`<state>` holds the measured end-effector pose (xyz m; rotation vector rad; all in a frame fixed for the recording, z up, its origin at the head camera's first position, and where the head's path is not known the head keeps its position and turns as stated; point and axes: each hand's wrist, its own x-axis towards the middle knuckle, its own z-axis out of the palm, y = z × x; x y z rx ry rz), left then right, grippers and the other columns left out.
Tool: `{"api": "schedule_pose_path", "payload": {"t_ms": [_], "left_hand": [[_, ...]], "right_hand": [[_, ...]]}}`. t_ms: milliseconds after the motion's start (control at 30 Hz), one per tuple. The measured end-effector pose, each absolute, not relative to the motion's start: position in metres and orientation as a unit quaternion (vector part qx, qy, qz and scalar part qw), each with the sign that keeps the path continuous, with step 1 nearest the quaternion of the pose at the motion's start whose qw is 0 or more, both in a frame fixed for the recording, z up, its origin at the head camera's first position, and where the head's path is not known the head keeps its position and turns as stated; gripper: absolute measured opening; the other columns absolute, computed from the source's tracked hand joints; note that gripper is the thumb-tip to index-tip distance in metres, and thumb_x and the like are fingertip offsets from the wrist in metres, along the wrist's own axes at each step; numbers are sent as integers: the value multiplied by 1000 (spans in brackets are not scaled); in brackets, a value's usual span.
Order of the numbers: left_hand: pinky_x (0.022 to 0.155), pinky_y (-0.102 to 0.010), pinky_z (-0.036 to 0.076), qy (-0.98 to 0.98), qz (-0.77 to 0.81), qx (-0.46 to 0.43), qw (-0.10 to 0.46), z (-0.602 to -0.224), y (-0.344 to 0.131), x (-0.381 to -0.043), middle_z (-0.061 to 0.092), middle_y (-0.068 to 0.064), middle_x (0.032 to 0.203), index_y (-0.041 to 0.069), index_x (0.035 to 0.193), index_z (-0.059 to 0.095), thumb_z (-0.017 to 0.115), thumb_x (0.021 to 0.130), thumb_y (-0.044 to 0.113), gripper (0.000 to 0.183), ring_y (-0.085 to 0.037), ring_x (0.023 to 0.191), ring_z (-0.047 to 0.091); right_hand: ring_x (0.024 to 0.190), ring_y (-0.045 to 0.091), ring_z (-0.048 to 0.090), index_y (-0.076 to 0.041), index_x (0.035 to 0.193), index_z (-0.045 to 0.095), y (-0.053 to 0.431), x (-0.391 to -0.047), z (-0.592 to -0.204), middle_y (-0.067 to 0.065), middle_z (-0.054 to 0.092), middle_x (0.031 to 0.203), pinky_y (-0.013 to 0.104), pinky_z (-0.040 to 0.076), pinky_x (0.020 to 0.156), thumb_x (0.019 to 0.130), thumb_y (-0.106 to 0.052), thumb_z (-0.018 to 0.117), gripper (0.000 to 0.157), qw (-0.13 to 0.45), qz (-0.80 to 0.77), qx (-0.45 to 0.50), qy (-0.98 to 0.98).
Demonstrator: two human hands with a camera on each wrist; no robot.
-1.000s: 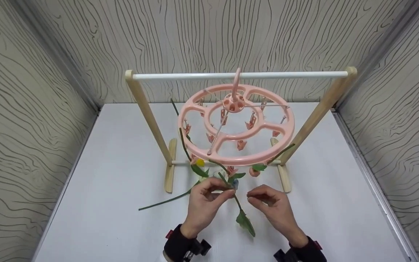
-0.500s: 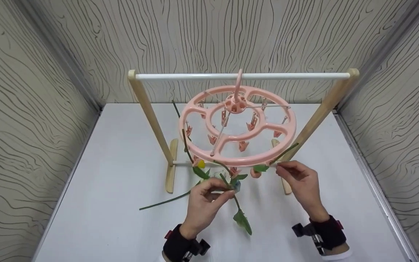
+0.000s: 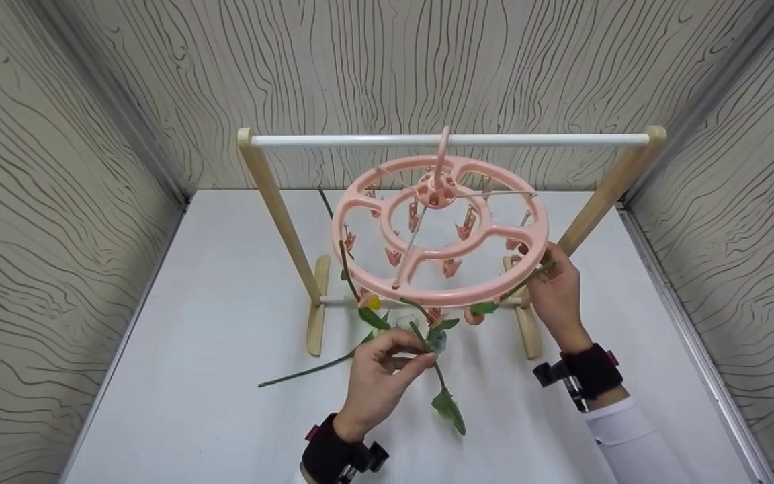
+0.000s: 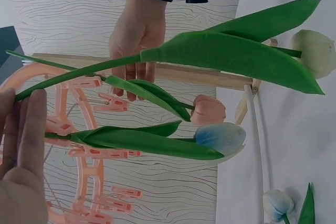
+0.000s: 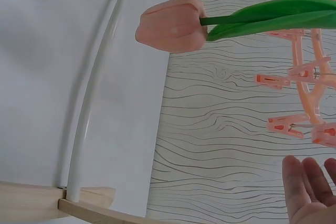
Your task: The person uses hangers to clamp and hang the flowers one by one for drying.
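My left hand (image 3: 387, 370) pinches the stem of a white tulip (image 4: 315, 53) in front of the pink round clip hanger (image 3: 461, 296); its green leaf (image 3: 449, 411) points down toward me. At the hanger's right rim is my right hand (image 3: 557, 289), partly behind the rim and a stem. In the right wrist view its fingers (image 5: 294, 182) extend near a pink clip (image 5: 286, 125), with nothing in them. A pink tulip (image 5: 173, 24) hangs head down from the hanger's front right, and a blue-white tulip (image 4: 220, 139) hangs from its front.
A wooden stand (image 3: 273, 215) with a white top bar (image 3: 333, 140) carries the hanger by its hook. More tulips hang at the left, one with a yellow bloom (image 3: 373, 302). A loose stem (image 3: 306, 373) lies on the white table (image 3: 192, 323). Patterned walls enclose the table.
My right hand has moved from beside the left hand out to the right, then up and forward to the hanger's right rim. The left hand has kept its hold on the white tulip.
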<state>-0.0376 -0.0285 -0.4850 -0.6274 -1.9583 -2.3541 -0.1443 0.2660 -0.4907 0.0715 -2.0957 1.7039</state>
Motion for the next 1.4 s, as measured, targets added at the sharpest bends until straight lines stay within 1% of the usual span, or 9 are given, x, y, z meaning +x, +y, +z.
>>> {"api": "schedule_pose_path", "payload": {"t_ms": [167,267,367,533,667,933,1100,1267,1400], "left_hand": [[82,-28,70,-623,-756,-201,8,-484,-27,-38,69,-38,106,-14,108,68,77,97,0,19,-6,96,77],[83,-29,70,-621,-758,-199,6,-485,-26,-38,69,-39,106,-14,107,69,77,98,0,19,-5,94,77],[82,-29,70,-620,-759,-200,5,-485,-26,-38,70,-39,105,-14,107,68,77,99,1,19,-6,94,77],[81,-28,70,-621,-757,-205,8,-486,-26,-39,70,-38,105,-13,107,68,76,98,-1,17,-4,93,76],[80,-28,70,-621,-755,-209,15,-486,-27,-39,70,-37,104,-12,106,69,77,96,-4,15,-1,94,75],[79,-28,70,-623,-752,-213,19,-487,-27,-40,70,-37,103,-11,105,69,77,95,-6,14,0,96,75],[79,-27,69,-622,-754,-210,19,-487,-27,-39,71,-37,103,-12,105,68,77,95,-7,14,1,96,74],[79,-26,69,-623,-754,-206,17,-487,-26,-38,70,-38,103,-13,105,69,77,95,-5,15,2,96,74],[79,-27,70,-626,-753,-205,12,-487,-26,-38,71,-37,103,-12,105,69,76,95,-7,14,1,96,74]], "right_hand": [[115,11,71,-3,136,67,265,-158,-489,-9,77,114,14,61,93,101,1,73,36,211,622,10,-754],[119,14,69,-5,136,67,265,-164,-488,-14,74,117,14,61,91,101,-4,75,36,197,630,2,-752],[121,11,68,-2,139,65,264,-167,-486,-14,71,122,13,60,95,103,-4,73,37,189,640,2,-745],[117,3,71,7,142,62,263,-171,-482,-14,73,122,19,63,102,102,6,69,40,192,664,13,-723],[110,3,74,3,135,68,263,-172,-481,-15,76,117,19,64,96,101,5,72,34,204,650,12,-732],[97,7,77,-4,116,77,262,-171,-480,-7,81,100,16,64,85,100,1,75,17,222,656,22,-721],[92,3,76,-3,117,78,262,-167,-481,-7,81,98,14,62,79,101,-1,75,17,246,637,35,-729],[95,2,77,4,119,76,261,-166,-481,-11,80,100,14,63,85,103,6,68,18,261,638,54,-722],[93,0,76,1,117,77,261,-166,-480,-12,80,99,13,62,82,103,5,68,17,264,636,58,-723]]}}
